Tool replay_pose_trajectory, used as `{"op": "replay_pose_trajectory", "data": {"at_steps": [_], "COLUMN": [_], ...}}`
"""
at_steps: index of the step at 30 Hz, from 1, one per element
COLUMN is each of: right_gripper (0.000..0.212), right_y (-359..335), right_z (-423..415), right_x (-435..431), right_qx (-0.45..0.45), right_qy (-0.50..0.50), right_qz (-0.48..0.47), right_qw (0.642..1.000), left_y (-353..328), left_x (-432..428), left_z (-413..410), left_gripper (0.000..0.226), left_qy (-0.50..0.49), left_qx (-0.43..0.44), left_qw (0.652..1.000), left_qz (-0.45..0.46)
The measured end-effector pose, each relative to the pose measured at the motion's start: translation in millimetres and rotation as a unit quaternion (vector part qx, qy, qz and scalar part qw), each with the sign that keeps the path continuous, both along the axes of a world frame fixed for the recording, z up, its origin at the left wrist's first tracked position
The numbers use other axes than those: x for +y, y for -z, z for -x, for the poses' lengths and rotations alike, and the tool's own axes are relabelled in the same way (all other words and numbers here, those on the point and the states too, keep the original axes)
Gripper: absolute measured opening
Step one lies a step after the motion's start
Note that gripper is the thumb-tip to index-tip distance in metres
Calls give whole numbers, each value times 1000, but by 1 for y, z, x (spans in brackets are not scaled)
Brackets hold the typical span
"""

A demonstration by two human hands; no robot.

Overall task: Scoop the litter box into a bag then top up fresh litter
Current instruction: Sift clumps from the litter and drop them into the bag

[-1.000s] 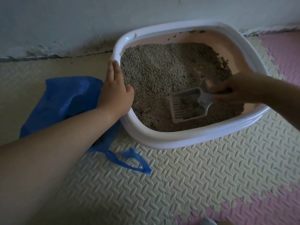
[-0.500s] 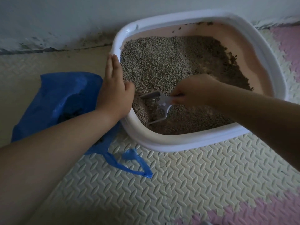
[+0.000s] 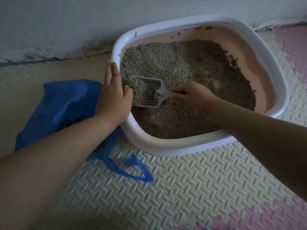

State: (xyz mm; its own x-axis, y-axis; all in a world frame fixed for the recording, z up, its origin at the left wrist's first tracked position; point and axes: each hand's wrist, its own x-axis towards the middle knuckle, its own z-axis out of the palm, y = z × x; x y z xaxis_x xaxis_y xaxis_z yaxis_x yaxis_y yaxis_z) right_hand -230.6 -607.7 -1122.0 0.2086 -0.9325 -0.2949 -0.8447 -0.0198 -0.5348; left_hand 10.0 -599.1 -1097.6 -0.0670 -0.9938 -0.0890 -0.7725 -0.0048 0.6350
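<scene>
While the right hand grips the handle of the grey slotted litter scoop with fingers curled around it, the scoop sits loaded with granules just above the litter at the left side of the white-rimmed litter box. The left hand lies flat on the left rim, fingers straight and together, thumb just inside the wall; this placement likely braces the box against the sideways push of the scoop. A blue plastic bag lies just beside the box's left wall, beyond the left hand, with dark material visible inside; this position shortens the transfer path. Judged step: sifting a load before transfer to the bag. Bare tray floor shows through the litter in places, so the top-up is not yet done. The box stands on a textured foam mat near the wall.
</scene>
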Motion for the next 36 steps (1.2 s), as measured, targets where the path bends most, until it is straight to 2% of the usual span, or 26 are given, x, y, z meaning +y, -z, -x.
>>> {"op": "replay_pose_trajectory", "data": {"at_steps": [11,20,36], "right_gripper": [20,25,21], "right_y": [-31,-37,-38], "right_z": [45,44,36], "right_x": [43,70,77], "right_qx": [-114,-67,-69], "right_qy": [142,165,177], "right_qz": [56,81,128], "right_qw": [982,981,973], "left_y": [2,-2,-1], "left_x": [0,0,0], "left_z": [-1,-1,-1], "left_gripper": [66,68,68], "left_qy": [8,11,9], "left_qx": [-19,-28,-31], "left_qw": [1000,1000,999], "left_qz": [12,6,9]}}
